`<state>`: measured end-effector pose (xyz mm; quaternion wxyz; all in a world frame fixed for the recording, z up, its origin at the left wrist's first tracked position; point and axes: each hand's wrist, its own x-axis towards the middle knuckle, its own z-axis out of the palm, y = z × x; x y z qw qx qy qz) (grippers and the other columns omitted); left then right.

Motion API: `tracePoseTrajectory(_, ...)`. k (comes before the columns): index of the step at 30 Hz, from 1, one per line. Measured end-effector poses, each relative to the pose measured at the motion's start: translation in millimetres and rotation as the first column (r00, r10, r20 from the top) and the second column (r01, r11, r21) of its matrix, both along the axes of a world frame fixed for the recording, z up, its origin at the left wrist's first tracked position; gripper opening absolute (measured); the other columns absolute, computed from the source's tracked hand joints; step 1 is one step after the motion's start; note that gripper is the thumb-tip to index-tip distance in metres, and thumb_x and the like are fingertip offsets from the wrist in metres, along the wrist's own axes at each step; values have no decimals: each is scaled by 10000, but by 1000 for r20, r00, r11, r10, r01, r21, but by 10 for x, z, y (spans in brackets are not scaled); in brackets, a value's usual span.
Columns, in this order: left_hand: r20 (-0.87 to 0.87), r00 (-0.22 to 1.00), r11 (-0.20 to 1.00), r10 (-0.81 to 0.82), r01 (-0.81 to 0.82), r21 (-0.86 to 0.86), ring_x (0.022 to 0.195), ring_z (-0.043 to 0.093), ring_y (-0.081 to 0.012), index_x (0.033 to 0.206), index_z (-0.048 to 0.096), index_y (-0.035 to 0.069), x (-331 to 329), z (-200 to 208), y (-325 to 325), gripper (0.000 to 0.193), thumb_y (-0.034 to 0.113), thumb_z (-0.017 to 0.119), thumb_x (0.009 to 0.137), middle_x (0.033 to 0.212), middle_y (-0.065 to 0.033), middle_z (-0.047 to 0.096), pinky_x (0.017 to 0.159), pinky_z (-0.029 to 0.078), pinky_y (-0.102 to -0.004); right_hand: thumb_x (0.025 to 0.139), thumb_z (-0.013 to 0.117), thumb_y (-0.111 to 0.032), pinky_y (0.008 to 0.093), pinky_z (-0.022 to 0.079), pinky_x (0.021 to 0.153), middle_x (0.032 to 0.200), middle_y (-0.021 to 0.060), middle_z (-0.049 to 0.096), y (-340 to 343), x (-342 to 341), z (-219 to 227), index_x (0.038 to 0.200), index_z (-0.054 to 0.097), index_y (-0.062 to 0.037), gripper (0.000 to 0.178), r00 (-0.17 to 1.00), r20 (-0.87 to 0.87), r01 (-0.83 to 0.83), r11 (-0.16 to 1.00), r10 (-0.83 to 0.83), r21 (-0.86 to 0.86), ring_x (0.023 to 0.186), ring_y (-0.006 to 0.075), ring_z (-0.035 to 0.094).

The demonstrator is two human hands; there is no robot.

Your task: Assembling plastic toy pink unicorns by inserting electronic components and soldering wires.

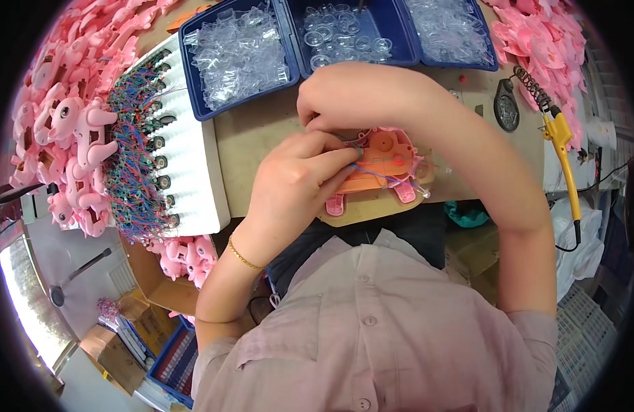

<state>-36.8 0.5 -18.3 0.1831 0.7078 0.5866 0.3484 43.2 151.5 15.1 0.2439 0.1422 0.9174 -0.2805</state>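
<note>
A pink toy half-shell with an orange inside (383, 162) lies on the bench in front of me, its two short pink legs toward me. Thin blue, red and green wires (373, 172) cross it, and a small clear bulb-like piece (424, 193) sits at its right end. My left hand (300, 170) reaches over the shell's left side, thumb and fingers pinched on a small dark grey part, mostly covered. Just beyond it, my right hand (325, 97) is bent in from the right with its fingers curled; whatever they hold is hidden.
Blue bins (294, 41) of clear plastic parts line the back. A white foam tray (205, 175) with wired round parts stands left, beside heaped pink toy bodies (76, 130). At right are more pink pieces (540, 51), a dark oval object (506, 106) and a yellow soldering iron (567, 165).
</note>
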Motion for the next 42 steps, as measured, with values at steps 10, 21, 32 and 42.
tracePoseTrajectory(10, 435, 849, 877, 299, -65, -476, 666, 562, -140, 928, 670, -1, -78, -35, 53, 157, 106, 678, 815, 770, -64, 589, 617, 457, -267, 757, 676, -148, 347, 443, 727, 769, 37, 621, -170, 951, -392, 893, 664, -67, 158, 679, -639, 528, 846, -363, 80, 790, 224, 576)
tracePoseTrajectory(21, 576, 734, 813, 360, 57, -580, 678, 548, -64, 972, 642, -50, -150, -61, 82, 217, 126, 668, 848, 774, -29, 629, 607, 452, -230, 759, 657, -90, 381, 418, 799, 920, 66, 593, -108, 1013, -305, 933, 642, -66, 176, 777, -608, 378, 893, -161, 246, 894, 260, 562)
tracePoseTrajectory(32, 555, 772, 818, 312, 79, -570, 635, 516, -22, 979, 652, -25, -215, -57, 105, 215, 163, 642, 875, 757, 8, 626, 494, 401, -187, 769, 617, -47, 377, 458, 662, 742, 93, 588, -21, 860, -187, 782, 561, -4, 72, 893, -301, 348, 938, -335, -13, 776, 260, 603)
tracePoseTrajectory(42, 521, 797, 857, 305, 9, -515, 633, 554, -69, 954, 649, -26, -131, -23, 52, 189, 138, 647, 861, 766, -18, 645, 561, 462, -240, 727, 721, -100, 379, 439, 874, 899, 32, 643, -767, 1062, -285, 888, 634, -73, 185, 631, -770, 249, 965, -98, 82, 928, 203, 594)
